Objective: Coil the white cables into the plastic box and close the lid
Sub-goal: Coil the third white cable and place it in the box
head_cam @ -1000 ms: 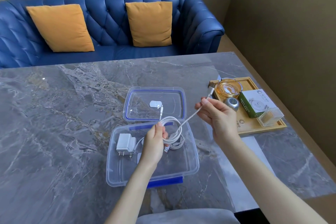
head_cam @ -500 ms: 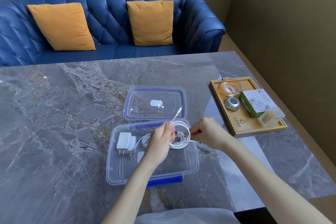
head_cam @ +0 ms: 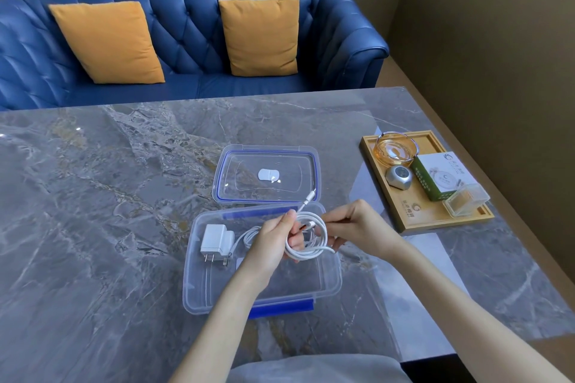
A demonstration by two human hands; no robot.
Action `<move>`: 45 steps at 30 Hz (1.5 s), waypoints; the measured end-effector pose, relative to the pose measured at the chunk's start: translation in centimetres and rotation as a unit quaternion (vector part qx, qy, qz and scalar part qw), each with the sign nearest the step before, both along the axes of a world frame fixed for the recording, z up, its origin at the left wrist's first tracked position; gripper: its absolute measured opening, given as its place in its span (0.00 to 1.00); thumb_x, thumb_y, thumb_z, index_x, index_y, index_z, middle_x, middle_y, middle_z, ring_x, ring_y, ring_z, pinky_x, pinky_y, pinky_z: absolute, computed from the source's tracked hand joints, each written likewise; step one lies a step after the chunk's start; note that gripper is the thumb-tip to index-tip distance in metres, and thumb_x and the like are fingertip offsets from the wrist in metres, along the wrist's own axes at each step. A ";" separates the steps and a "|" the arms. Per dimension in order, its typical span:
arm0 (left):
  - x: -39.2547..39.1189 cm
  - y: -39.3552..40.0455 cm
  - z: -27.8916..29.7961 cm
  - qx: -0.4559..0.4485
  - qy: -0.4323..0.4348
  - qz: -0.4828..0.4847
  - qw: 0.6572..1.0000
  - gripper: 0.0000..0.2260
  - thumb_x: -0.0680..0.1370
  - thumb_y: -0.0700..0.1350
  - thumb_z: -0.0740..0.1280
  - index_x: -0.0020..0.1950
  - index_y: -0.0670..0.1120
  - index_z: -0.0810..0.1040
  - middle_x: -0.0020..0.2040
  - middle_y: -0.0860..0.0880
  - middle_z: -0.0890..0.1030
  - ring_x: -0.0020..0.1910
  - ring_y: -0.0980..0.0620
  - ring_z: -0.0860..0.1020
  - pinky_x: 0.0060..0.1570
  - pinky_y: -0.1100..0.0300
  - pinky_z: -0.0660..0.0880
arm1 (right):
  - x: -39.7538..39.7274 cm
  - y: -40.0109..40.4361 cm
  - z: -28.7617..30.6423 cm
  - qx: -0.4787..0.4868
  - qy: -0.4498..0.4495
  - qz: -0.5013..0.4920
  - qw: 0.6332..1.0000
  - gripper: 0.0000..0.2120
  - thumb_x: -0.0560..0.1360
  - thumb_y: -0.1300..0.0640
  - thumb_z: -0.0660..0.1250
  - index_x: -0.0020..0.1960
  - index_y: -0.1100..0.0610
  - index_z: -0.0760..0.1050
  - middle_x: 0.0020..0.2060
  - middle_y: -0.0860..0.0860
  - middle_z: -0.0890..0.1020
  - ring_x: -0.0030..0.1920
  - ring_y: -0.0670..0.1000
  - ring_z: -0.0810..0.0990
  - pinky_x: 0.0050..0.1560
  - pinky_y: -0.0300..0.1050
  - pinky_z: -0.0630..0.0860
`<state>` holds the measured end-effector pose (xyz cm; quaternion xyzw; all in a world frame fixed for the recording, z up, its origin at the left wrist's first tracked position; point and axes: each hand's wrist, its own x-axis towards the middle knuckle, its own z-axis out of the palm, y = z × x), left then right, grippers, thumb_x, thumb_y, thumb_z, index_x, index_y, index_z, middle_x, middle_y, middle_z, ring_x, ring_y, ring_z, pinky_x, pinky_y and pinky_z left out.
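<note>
A clear plastic box [head_cam: 326,286] with a blue front latch sits open on the marble table. Its clear lid [head_cam: 298,158] with a blue seal lies flat just behind it. Over the box my left hand [head_cam: 273,246] pinches a coil of white cable [head_cam: 311,250], whose plug end sticks up and to the right past my fingers. My right hand [head_cam: 357,227] grips the right side of the same coil. Inside the box at the left lies a white charger plug [head_cam: 216,241], and another white cable runs from it toward the coil.
A wooden tray [head_cam: 417,221] stands to the right of the box, holding a glass ashtray [head_cam: 395,149], a small silver device [head_cam: 399,176], a green and white carton [head_cam: 441,176] and a clear toothpick box [head_cam: 465,204]. A blue sofa [head_cam: 193,50] with two orange cushions lies beyond the table.
My right hand came in from the upper right to the coil, wrapping the stretched length of cable into the loop. My left hand stayed over the box holding the coil.
</note>
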<state>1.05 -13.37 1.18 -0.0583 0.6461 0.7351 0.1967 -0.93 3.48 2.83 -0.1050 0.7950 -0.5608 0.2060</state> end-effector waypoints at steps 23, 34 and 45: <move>0.1 0.8 -0.2 -0.218 0.135 0.053 0.965 0.16 0.81 0.41 0.52 0.34 0.49 0.69 0.29 0.53 0.69 0.31 0.54 0.66 0.34 0.59 0.63 | 1.1 -3.2 -1.7 0.138 0.362 -0.080 0.919 0.14 0.74 0.43 0.59 0.50 0.46 0.82 0.52 0.47 0.79 0.57 0.47 0.68 0.59 0.39 0.65; 0.5 0.0 0.7 -0.414 0.253 -0.095 0.869 0.14 0.81 0.45 0.51 0.44 0.42 0.72 0.42 0.36 0.80 0.42 0.38 0.77 0.37 0.53 0.65 | -1.1 -3.0 0.6 0.063 0.149 -0.032 0.986 0.03 0.69 0.63 0.71 0.42 0.59 0.83 0.50 0.46 0.79 0.55 0.44 0.73 0.56 0.28 0.65; 1.7 -1.0 -1.4 -0.151 0.001 -0.033 0.988 0.15 0.78 0.51 0.58 0.31 0.53 0.69 0.29 0.57 0.72 0.35 0.59 0.72 0.35 0.73 0.69 | -0.8 -2.9 0.2 0.141 0.025 0.149 0.978 0.14 0.78 0.54 0.60 0.62 0.53 0.75 0.57 0.48 0.81 0.54 0.42 0.77 0.53 0.25 0.69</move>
